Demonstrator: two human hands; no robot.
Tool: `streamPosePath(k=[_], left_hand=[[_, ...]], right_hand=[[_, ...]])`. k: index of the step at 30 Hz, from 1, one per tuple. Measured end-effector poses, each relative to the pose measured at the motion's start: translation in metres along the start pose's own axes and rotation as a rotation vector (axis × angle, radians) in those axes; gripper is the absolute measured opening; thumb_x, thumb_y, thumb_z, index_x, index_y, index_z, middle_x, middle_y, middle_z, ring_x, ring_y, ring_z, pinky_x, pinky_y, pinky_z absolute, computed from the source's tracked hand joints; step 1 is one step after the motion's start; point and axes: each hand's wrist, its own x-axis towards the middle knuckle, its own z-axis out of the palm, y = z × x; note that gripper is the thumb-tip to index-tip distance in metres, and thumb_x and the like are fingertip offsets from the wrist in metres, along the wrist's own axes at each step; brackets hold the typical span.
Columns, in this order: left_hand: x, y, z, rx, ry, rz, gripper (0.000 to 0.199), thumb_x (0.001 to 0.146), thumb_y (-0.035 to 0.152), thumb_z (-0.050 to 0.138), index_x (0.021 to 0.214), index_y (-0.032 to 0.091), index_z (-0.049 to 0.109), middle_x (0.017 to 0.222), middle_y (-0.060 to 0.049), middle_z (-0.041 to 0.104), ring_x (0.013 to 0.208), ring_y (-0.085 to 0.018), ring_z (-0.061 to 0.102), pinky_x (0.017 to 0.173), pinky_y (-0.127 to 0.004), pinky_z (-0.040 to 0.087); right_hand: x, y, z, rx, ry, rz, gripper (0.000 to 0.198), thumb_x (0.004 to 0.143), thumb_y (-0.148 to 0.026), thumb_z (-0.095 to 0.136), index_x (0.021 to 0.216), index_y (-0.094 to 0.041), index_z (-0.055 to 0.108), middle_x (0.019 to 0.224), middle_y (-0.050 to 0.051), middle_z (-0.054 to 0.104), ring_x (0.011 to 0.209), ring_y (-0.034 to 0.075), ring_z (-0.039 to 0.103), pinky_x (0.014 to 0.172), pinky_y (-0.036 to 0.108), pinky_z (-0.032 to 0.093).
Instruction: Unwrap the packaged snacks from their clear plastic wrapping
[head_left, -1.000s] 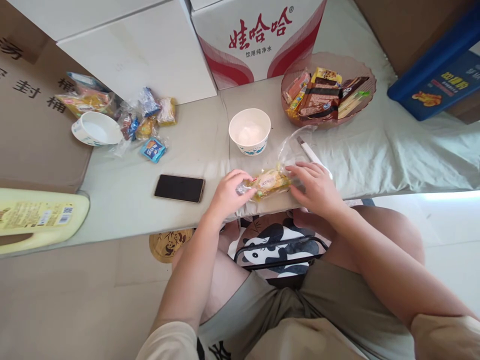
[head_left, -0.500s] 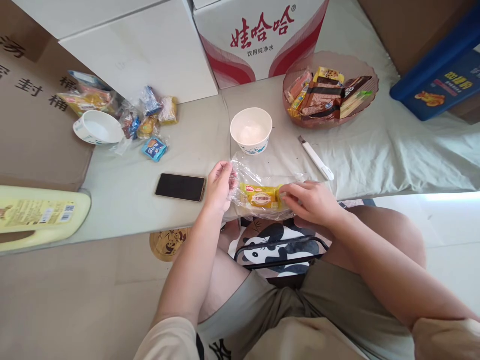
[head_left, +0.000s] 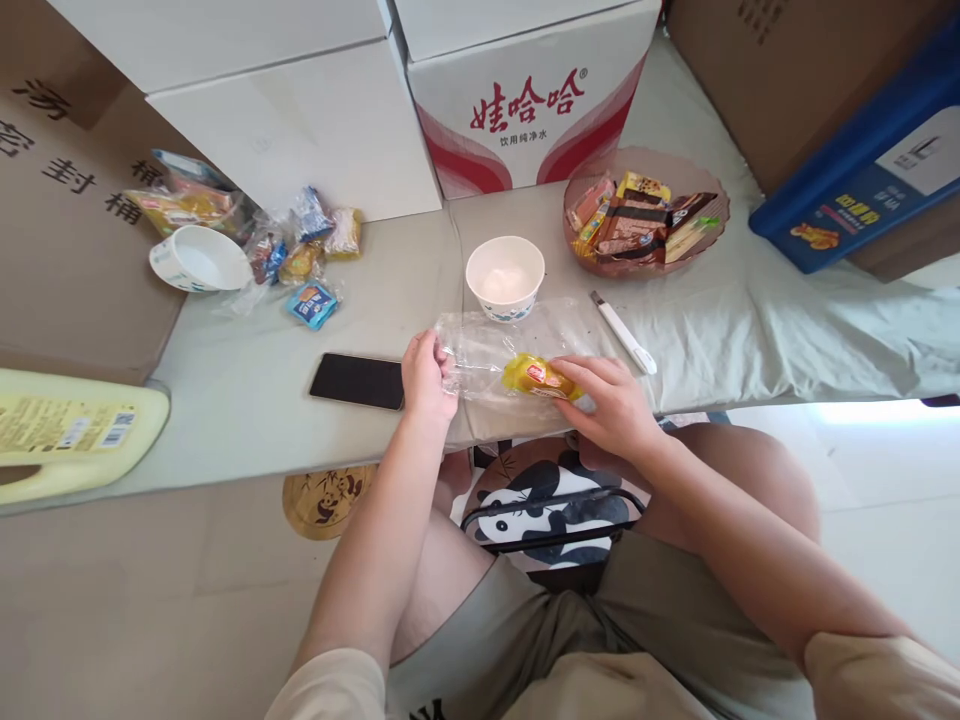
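My left hand is closed on the edge of a clear plastic bag, which spreads flat over the cloth-covered surface. In my right hand is a yellow packaged bread with a red label, gripped at its right end between thumb and fingers. The bread is tilted and lies over the bag; whether it touches the plastic I cannot tell. Just beyond the bag stands a white paper bowl. A black phone lies left of my left hand, partly behind it. To the right is a white utility knife.
At the back right, a pink transparent bowl holds several wrapped snacks. Small snack packets and a second paper bowl sit at the left. A white carton stands behind, a blue container right, a yellow jug left.
My right hand has taken hold of the bread and turned it at a slant. My left hand has shifted slightly left, holding the bag's edge. The view has tilted a little.
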Motion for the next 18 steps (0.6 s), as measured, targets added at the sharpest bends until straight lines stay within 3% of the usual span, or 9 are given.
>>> streamPosePath(k=[3, 6, 9, 11, 12, 15, 18], left_hand=[[0.001, 0.0, -0.005, 0.017, 0.004, 0.026, 0.029, 0.076, 0.03, 0.069, 0.072, 0.021, 0.042, 0.053, 0.011, 0.039, 0.035, -0.001, 0.03, 0.033, -0.016, 0.016], [-0.002, 0.001, -0.005, 0.02, -0.044, 0.018, 0.028, 0.075, 0.03, 0.07, 0.074, 0.02, 0.044, 0.054, 0.011, 0.041, 0.036, -0.001, 0.032, 0.034, -0.014, 0.018], [-0.006, 0.004, -0.002, 0.022, -0.072, 0.002, 0.024, 0.075, 0.028, 0.068, 0.075, 0.02, 0.046, 0.053, 0.011, 0.041, 0.036, -0.001, 0.032, 0.035, -0.014, 0.019], [-0.008, 0.006, 0.001, 0.027, -0.088, 0.001, 0.022, 0.076, 0.028, 0.066, 0.075, 0.02, 0.046, 0.053, 0.011, 0.04, 0.036, -0.002, 0.031, 0.035, -0.014, 0.018], [-0.008, 0.007, 0.002, 0.029, -0.1, 0.001, 0.022, 0.077, 0.028, 0.066, 0.075, 0.02, 0.045, 0.053, 0.011, 0.041, 0.036, -0.002, 0.031, 0.035, -0.014, 0.018], [-0.008, 0.007, 0.003, 0.056, -0.136, 0.021, 0.021, 0.079, 0.027, 0.064, 0.072, 0.02, 0.045, 0.053, 0.01, 0.042, 0.037, -0.002, 0.032, 0.036, -0.014, 0.02], [-0.008, 0.004, 0.001, 0.109, -0.167, 0.053, 0.022, 0.079, 0.029, 0.065, 0.07, 0.019, 0.047, 0.053, 0.009, 0.042, 0.037, -0.002, 0.034, 0.036, -0.015, 0.022]], right_hand=[[0.006, 0.003, -0.015, -0.003, 0.187, 0.05, 0.036, 0.085, -0.025, 0.062, 0.121, -0.024, 0.062, 0.116, 0.012, 0.067, 0.105, 0.028, 0.066, 0.087, 0.044, 0.055], [0.031, 0.023, -0.047, -0.081, 0.339, 0.185, 0.042, 0.08, -0.026, 0.068, 0.122, -0.023, 0.061, 0.115, 0.013, 0.064, 0.106, 0.029, 0.063, 0.085, 0.045, 0.055], [0.076, 0.055, -0.094, -0.132, 0.349, 0.365, 0.058, 0.075, -0.026, 0.074, 0.13, -0.017, 0.056, 0.124, 0.016, 0.062, 0.112, 0.031, 0.06, 0.087, 0.044, 0.053], [0.102, 0.071, -0.123, -0.167, 0.327, 0.508, 0.084, 0.072, -0.034, 0.079, 0.144, -0.011, 0.043, 0.139, 0.024, 0.051, 0.123, 0.034, 0.054, 0.092, 0.045, 0.048], [0.11, 0.076, -0.132, -0.182, 0.336, 0.581, 0.088, 0.072, -0.037, 0.078, 0.146, -0.009, 0.041, 0.141, 0.026, 0.048, 0.121, 0.033, 0.055, 0.091, 0.046, 0.047], [0.105, 0.076, -0.132, -0.22, 0.326, 0.503, 0.055, 0.079, -0.031, 0.07, 0.129, -0.011, 0.057, 0.129, 0.022, 0.058, 0.109, 0.028, 0.062, 0.091, 0.044, 0.047], [0.063, 0.057, -0.094, -0.176, 0.231, 0.201, 0.03, 0.081, -0.024, 0.064, 0.109, -0.016, 0.064, 0.109, 0.015, 0.067, 0.107, 0.028, 0.063, 0.092, 0.045, 0.05]])
